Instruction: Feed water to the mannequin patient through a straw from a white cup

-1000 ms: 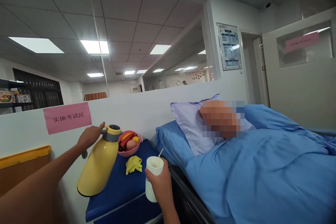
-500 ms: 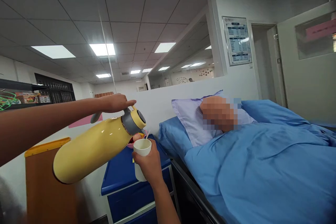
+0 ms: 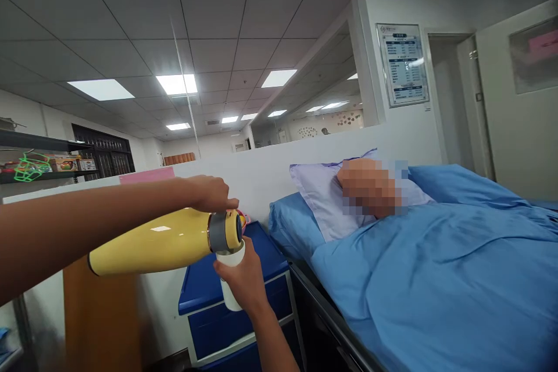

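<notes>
My left hand is closed round the handle of a yellow thermos flask, which lies almost level in the air with its grey spout end over a white cup. The cup is gripped from the near side by my right hand, just below the flask's mouth. Both are held above a blue bedside cabinet. The cup's inside is hidden by the flask.
A person lies in a bed on the right under a blue cover, head on a lilac pillow. An orange-brown panel stands left of the cabinet, against a white partition wall. A shelf hangs at far left.
The flask has gone from near upright on the cabinet to almost horizontal over the cup. My right hand brought the cup up and left under the spout. The view shifted left.
</notes>
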Action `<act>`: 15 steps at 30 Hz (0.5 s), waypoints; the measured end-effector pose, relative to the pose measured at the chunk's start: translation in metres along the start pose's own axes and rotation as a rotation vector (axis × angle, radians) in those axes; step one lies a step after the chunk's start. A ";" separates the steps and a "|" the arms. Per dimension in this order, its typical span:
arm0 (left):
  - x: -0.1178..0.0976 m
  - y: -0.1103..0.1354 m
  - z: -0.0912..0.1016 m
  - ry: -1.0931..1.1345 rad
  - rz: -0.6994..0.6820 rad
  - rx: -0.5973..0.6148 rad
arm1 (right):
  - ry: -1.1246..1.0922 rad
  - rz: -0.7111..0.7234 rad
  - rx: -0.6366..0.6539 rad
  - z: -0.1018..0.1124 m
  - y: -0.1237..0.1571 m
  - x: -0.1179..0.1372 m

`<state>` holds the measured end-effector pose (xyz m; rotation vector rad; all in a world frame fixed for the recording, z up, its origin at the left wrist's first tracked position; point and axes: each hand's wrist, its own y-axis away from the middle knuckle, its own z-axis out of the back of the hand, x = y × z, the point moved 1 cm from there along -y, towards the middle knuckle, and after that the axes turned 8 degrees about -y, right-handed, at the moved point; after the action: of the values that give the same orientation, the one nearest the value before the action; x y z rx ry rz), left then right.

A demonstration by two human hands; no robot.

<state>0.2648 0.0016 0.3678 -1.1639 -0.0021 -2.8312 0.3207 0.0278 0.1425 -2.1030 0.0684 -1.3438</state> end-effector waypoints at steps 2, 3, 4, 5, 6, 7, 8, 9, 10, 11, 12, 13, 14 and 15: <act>-0.009 0.000 -0.004 -0.034 0.015 0.058 | -0.021 -0.002 0.015 -0.005 0.006 -0.005; -0.012 -0.001 -0.006 -0.043 0.014 0.066 | -0.026 -0.002 0.015 -0.007 0.009 -0.006; -0.014 -0.002 -0.007 -0.049 0.013 0.070 | -0.028 -0.004 0.013 -0.009 0.011 -0.008; -0.014 -0.003 -0.009 -0.051 0.010 0.076 | -0.029 -0.010 0.009 -0.011 0.013 -0.009; -0.014 -0.004 -0.011 -0.049 0.010 0.087 | -0.027 -0.017 0.006 -0.012 0.014 -0.010; -0.014 -0.005 -0.013 -0.045 0.010 0.097 | -0.021 -0.024 0.006 -0.013 0.015 -0.011; -0.013 -0.005 -0.014 -0.041 0.010 0.107 | -0.015 -0.030 0.008 -0.014 0.015 -0.012; -0.012 -0.005 -0.016 -0.034 0.010 0.115 | -0.012 -0.036 0.013 -0.014 0.015 -0.013; -0.012 -0.005 -0.017 -0.025 0.006 0.122 | -0.011 -0.039 0.019 -0.014 0.015 -0.015; -0.011 -0.005 -0.018 -0.016 0.004 0.127 | -0.009 -0.041 0.026 -0.014 0.015 -0.016; -0.011 -0.004 -0.019 -0.009 0.003 0.129 | -0.007 -0.041 0.029 -0.013 0.015 -0.017; -0.011 -0.004 -0.019 -0.005 0.002 0.131 | -0.006 -0.040 0.030 -0.014 0.015 -0.018; -0.010 -0.004 -0.020 -0.001 0.003 0.131 | -0.007 -0.039 0.029 -0.014 0.015 -0.019; -0.010 -0.004 -0.020 0.007 0.008 0.113 | -0.012 -0.040 0.030 -0.014 0.015 -0.019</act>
<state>0.2577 0.0061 0.3466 -1.1278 -0.1545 -2.7870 0.3042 0.0157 0.1235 -2.0975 0.0012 -1.3468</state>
